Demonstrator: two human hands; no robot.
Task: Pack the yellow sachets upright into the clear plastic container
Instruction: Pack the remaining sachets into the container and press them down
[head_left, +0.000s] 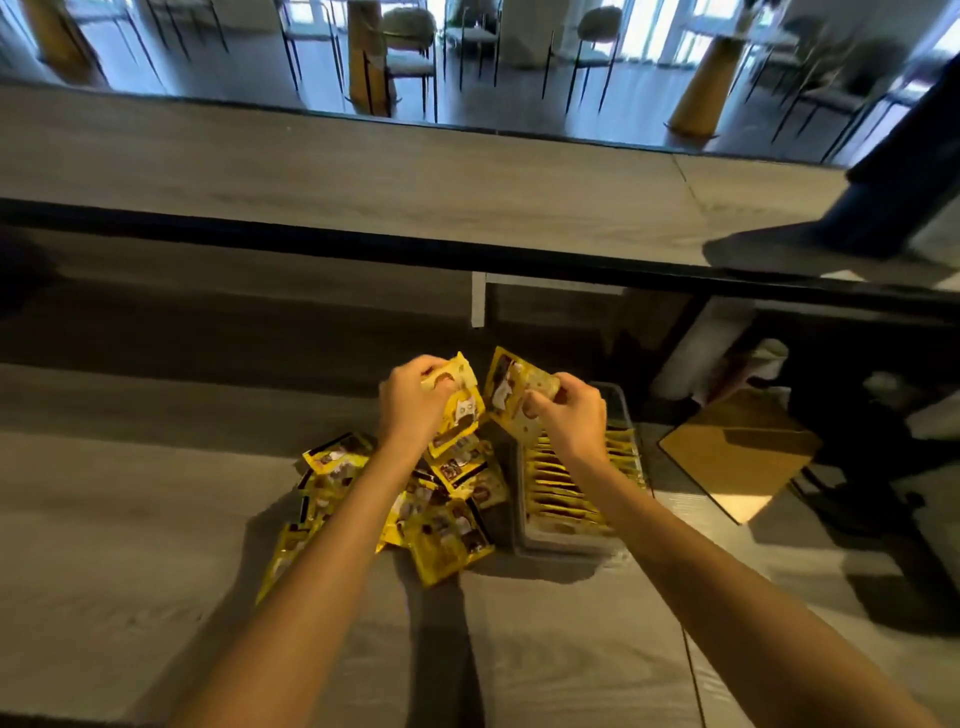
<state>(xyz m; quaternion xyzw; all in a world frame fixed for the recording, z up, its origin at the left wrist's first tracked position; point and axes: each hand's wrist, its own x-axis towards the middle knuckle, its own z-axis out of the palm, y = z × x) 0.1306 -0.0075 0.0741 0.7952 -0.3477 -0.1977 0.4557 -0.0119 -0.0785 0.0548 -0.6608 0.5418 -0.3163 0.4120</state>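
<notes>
The left hand (415, 402) has its fingers clamped on one flat yellow printed sachet (462, 415) above the loose yellow heap (415, 512) on the grey wood-grain surface (156, 519), likely as the next one to pack. The right hand (569, 418) pinches a second yellow sachet (511, 392) over the clear rectangular plastic container (563, 544), apparently to slot it upright behind the standing row (566, 483) inside.

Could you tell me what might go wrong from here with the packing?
The upright row seems to fill much of the clear container, so pushing in the sachet the right hand pinches might buckle it or tip its neighbours. The left hand holds another sachet above the loose pile; its forearm might scatter it.
</notes>
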